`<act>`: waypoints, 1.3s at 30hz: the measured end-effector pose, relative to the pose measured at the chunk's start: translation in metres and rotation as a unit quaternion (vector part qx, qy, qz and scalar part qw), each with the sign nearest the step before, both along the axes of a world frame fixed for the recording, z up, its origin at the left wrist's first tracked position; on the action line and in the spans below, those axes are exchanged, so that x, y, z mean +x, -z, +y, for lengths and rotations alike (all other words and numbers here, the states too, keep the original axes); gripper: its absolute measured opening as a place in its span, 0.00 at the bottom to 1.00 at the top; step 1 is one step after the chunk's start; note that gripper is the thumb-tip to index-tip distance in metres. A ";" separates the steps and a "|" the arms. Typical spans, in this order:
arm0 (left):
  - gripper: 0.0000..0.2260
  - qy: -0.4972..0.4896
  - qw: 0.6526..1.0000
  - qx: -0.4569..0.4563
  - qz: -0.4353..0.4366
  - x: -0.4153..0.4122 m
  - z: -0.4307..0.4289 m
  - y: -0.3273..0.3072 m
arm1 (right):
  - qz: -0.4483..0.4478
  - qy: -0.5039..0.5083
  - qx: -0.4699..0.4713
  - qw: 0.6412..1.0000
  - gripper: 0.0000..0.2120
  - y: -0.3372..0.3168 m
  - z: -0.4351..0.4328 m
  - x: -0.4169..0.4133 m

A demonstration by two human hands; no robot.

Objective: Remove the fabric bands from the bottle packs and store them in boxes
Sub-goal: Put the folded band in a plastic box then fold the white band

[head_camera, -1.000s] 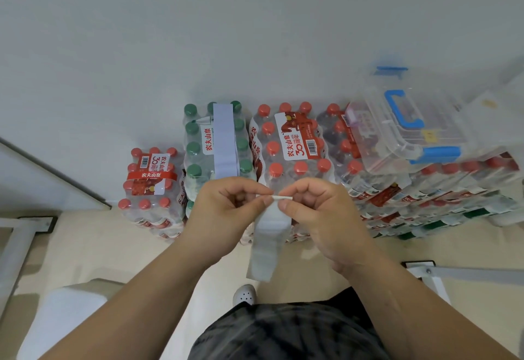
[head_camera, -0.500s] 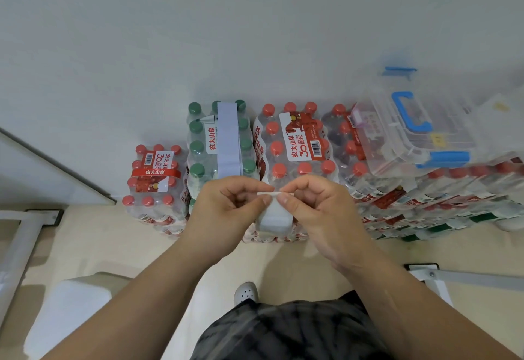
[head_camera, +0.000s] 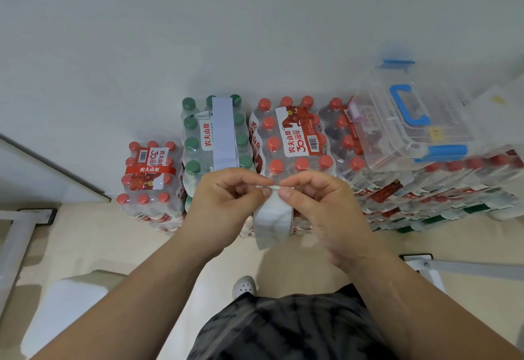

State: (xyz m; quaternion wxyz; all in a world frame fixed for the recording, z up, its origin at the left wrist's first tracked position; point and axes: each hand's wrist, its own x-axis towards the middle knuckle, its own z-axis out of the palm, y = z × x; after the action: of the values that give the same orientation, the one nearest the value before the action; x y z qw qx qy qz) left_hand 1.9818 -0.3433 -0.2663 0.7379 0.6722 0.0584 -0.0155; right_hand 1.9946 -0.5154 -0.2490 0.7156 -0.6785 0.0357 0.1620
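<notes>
both hands are meeting in the middle of the view. the left hand (head_camera: 226, 203) and the right hand (head_camera: 320, 209) are each pinching the top edge of a white fabric band (head_camera: 273, 222) between thumb and forefinger, with their fingertips almost touching and the other fingers curling loosely. the band is hanging doubled over below the pinch, toward six o'clock, clear of every pack and in front of the stacked bottles. at twelve o'clock from the hands a red-capped bottle pack (head_camera: 297, 161) is standing against the wall. at eleven o'clock a green-capped pack (head_camera: 190, 144) is wearing a second pale band (head_camera: 224, 132), which is running lengthwise over its top. at nine o'clock a lower red-capped pack (head_camera: 147, 178) is sitting just beside the green one. at two o'clock a clear box (head_camera: 408, 132) with a blue handle and blue latches is resting on more stacked packs. at six o'clock a white shoe (head_camera: 243, 287) is showing on the pale floor.
</notes>
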 end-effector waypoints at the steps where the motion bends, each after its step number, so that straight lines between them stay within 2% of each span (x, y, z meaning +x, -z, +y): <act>1: 0.09 -0.003 1.000 0.004 0.002 0.000 0.000 0.001 | 0.000 0.002 -0.004 1.000 0.08 0.000 0.001 0.000; 9: 0.05 0.016 1.000 -0.011 0.022 -0.004 0.008 0.001 | 0.007 -0.019 -0.033 0.999 0.12 0.003 0.007 0.001; 12: 0.06 0.011 1.000 0.007 0.025 -0.004 0.009 0.002 | 0.010 -0.031 -0.044 0.999 0.13 0.003 0.008 0.001; 20: 0.09 -0.003 0.999 0.041 0.007 -0.007 0.011 0.005 | 0.009 -0.028 -0.054 0.998 0.08 0.005 0.009 0.002; 23: 0.11 0.006 0.999 0.024 0.039 -0.007 0.013 0.005 | 0.000 -0.032 -0.071 0.997 0.06 0.006 0.010 0.002; 27: 0.05 0.035 0.997 0.039 0.064 -0.006 0.015 0.002 | -0.001 -0.031 -0.082 0.996 0.06 0.009 0.011 0.000; 33: 0.06 0.013 0.997 0.068 0.037 -0.007 0.014 0.003 | -0.003 -0.060 -0.081 0.995 0.04 0.005 0.010 0.000; 39: 0.07 0.000 0.998 0.044 0.039 -0.009 0.012 0.002 | 0.012 -0.054 -0.049 0.997 0.08 0.003 0.006 0.001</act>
State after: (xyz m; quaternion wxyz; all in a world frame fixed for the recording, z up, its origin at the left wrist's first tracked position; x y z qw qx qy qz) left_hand 1.9724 -0.3309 -0.2681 0.7048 0.7028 0.0877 -0.0390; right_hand 1.9959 -0.5090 -0.2516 0.6711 -0.7117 0.0156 0.2071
